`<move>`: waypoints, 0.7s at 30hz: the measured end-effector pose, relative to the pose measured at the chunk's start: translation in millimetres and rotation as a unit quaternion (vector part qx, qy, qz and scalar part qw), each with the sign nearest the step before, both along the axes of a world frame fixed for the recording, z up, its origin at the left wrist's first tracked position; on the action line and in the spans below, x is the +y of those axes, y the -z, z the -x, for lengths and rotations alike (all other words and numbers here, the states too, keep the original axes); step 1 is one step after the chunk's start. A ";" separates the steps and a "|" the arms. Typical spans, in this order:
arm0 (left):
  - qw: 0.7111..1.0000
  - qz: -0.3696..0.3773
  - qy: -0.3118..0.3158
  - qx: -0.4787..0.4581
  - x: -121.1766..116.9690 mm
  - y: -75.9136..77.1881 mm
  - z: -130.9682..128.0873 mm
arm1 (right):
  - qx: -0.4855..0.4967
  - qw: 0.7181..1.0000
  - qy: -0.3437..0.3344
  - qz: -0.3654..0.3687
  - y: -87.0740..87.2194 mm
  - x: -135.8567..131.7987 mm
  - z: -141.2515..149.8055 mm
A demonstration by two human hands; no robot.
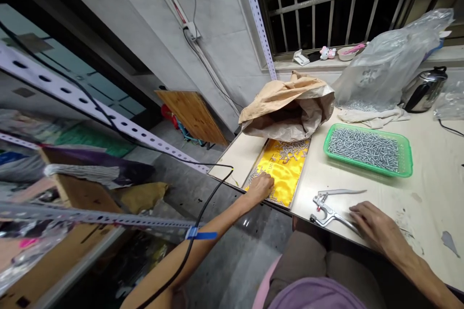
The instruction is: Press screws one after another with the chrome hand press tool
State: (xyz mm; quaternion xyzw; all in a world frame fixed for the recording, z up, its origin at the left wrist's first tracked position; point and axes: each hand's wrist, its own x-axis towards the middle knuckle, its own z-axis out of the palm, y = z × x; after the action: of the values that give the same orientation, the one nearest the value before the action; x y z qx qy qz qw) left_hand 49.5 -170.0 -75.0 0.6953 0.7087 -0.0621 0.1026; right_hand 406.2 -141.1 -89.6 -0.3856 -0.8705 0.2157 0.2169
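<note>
My left hand (260, 188), its fingers curled down, is at the near left part of a yellow satin cloth (286, 174) lined in a shallow tray. Small silvery metal pieces (292, 149) are scattered on that cloth, with more beside my fingers; anything inside the fingertips is hidden. On the tabletop rests my right hand (375, 227), fingers stretched out and apart over the lower handle of a pair of metal hand pliers (329, 210). The pliers lie with their jaws toward the left, handles spread. Whether my fingers press on the handle I cannot tell.
A green plastic basket (409, 159) full of small metal pieces stands behind the pliers. Farther back are an open brown sack (286, 101), a clear plastic bag (384, 67) and a kettle (426, 89). A black cable (192, 236) crosses above my left arm.
</note>
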 end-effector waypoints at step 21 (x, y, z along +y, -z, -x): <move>0.848 0.165 -0.232 -0.447 -11.8 23.0 -129.3 | -0.197 0.980 -0.013 -0.022 17.7 -18.4 4.5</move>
State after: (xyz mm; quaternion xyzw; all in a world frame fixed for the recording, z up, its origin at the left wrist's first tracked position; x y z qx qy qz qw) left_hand 178.8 -181.8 -97.9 0.4364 0.7062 0.1646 0.5327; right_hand 401.7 -159.5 -107.4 -0.4044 -0.9055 0.1193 0.0467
